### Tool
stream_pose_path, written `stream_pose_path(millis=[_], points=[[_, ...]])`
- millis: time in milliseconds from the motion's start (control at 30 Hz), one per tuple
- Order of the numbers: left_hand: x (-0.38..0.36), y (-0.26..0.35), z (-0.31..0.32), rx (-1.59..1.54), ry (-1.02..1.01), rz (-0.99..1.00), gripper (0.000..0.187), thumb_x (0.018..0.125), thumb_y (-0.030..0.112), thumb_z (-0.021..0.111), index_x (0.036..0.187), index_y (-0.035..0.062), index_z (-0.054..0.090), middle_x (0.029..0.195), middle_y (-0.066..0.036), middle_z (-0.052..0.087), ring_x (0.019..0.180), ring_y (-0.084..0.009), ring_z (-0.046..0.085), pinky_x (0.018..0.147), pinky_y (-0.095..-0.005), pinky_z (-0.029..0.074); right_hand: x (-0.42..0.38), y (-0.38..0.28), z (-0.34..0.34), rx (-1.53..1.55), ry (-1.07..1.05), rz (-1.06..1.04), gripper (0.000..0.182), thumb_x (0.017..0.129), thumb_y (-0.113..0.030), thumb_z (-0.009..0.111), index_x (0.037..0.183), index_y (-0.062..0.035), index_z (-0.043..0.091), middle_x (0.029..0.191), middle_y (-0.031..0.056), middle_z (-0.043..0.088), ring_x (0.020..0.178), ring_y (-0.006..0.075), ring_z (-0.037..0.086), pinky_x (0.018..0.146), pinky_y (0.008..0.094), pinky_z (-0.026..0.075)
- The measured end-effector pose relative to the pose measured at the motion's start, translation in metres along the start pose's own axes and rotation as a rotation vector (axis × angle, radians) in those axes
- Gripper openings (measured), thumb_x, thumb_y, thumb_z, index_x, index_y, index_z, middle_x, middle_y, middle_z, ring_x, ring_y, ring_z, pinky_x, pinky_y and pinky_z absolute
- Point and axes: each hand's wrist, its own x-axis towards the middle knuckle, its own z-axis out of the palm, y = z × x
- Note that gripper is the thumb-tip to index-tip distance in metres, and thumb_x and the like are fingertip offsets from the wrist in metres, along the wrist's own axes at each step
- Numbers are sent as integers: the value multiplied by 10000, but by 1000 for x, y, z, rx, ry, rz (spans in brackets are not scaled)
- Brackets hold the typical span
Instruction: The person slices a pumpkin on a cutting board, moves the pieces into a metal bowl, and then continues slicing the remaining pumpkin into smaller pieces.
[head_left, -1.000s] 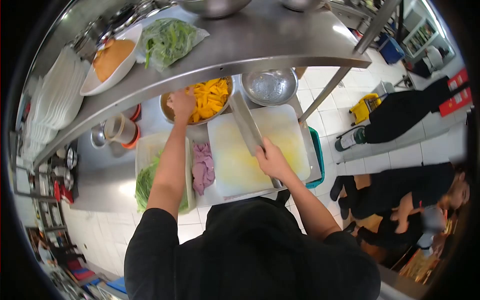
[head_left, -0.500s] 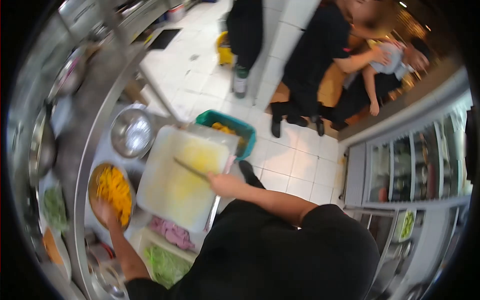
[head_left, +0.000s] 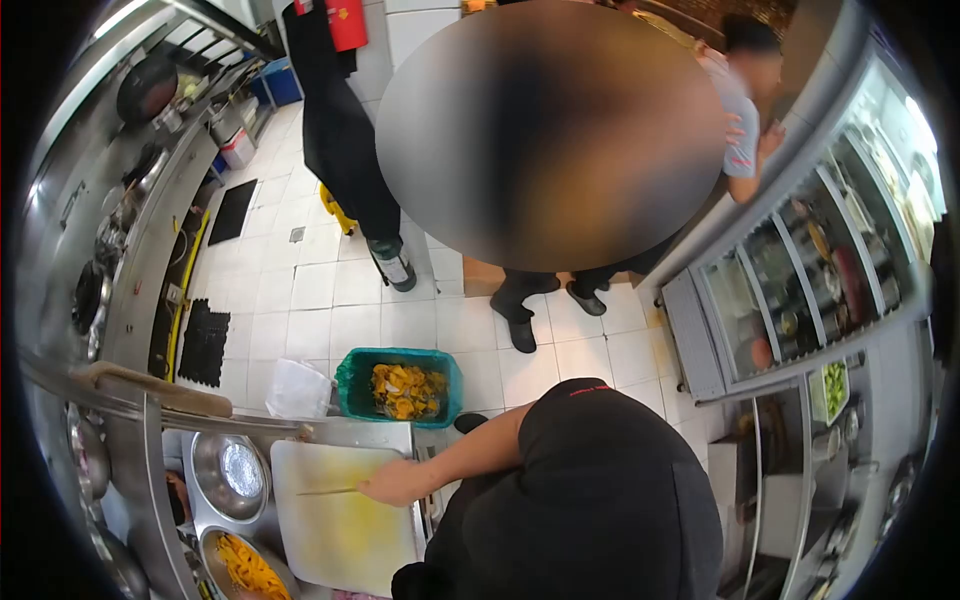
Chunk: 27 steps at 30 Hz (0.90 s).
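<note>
My right hand (head_left: 395,483) is closed round the handle of a knife (head_left: 328,491). Its thin blade lies low over a white cutting board (head_left: 310,555) stained yellow, pointing left. My left hand is out of sight; only a dark sleeve (head_left: 408,580) shows at the lower edge. Left of the board is a metal bowl of orange-yellow cut pieces (head_left: 250,570), partly cut off by the frame. Above it stands a shiny metal bowl (head_left: 212,465) with nothing visible inside.
A teal bin (head_left: 352,385) with yellow-orange scraps stands on the floor beyond the board, beside a white bag (head_left: 298,388). A metal shelf post (head_left: 160,500) rises at left. People stand ahead, mostly blurred. A glass-door fridge (head_left: 800,280) is at right.
The view has swung up and toward the room. My left hand, earlier in the bowl of yellow pieces, has left the view. My right hand still holds the knife over the board.
</note>
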Motion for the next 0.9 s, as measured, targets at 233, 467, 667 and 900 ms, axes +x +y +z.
stream_pose_path(millis=[233,467,667,900], points=[[-36,-52,-3,880,35,181,282,1078,206,547,1316,93,649,1050,-60,714,919,-208,711,796,-351,593,4,33,1,-193,-176,-13,290,1085,-220,433,1231,-9,568,838,205,746,756,396,752,604,572,576],[-65,14,-128,534,483,131,250,865,127,634,1095,30,660,1085,-203,667,974,-394,698,777,-470,618,6,6,-11,-463,-284,-167,216,965,-124,541,1161,-35,526,822,206,752,751,409,764,646,538,599],[-70,-1,-144,356,460,145,312,866,112,660,1163,41,724,1021,-186,705,853,-383,725,761,-468,616,2,-1,-6,-472,-243,-63,227,957,-108,523,1174,-41,527,859,241,747,790,456,750,698,575,590],[-149,99,-170,-632,163,27,248,878,86,799,1115,21,767,945,-142,726,750,-270,701,702,-364,562,3,-20,-12,-427,-185,43,248,1035,-247,550,1190,-55,531,836,249,725,768,501,707,698,621,551]])
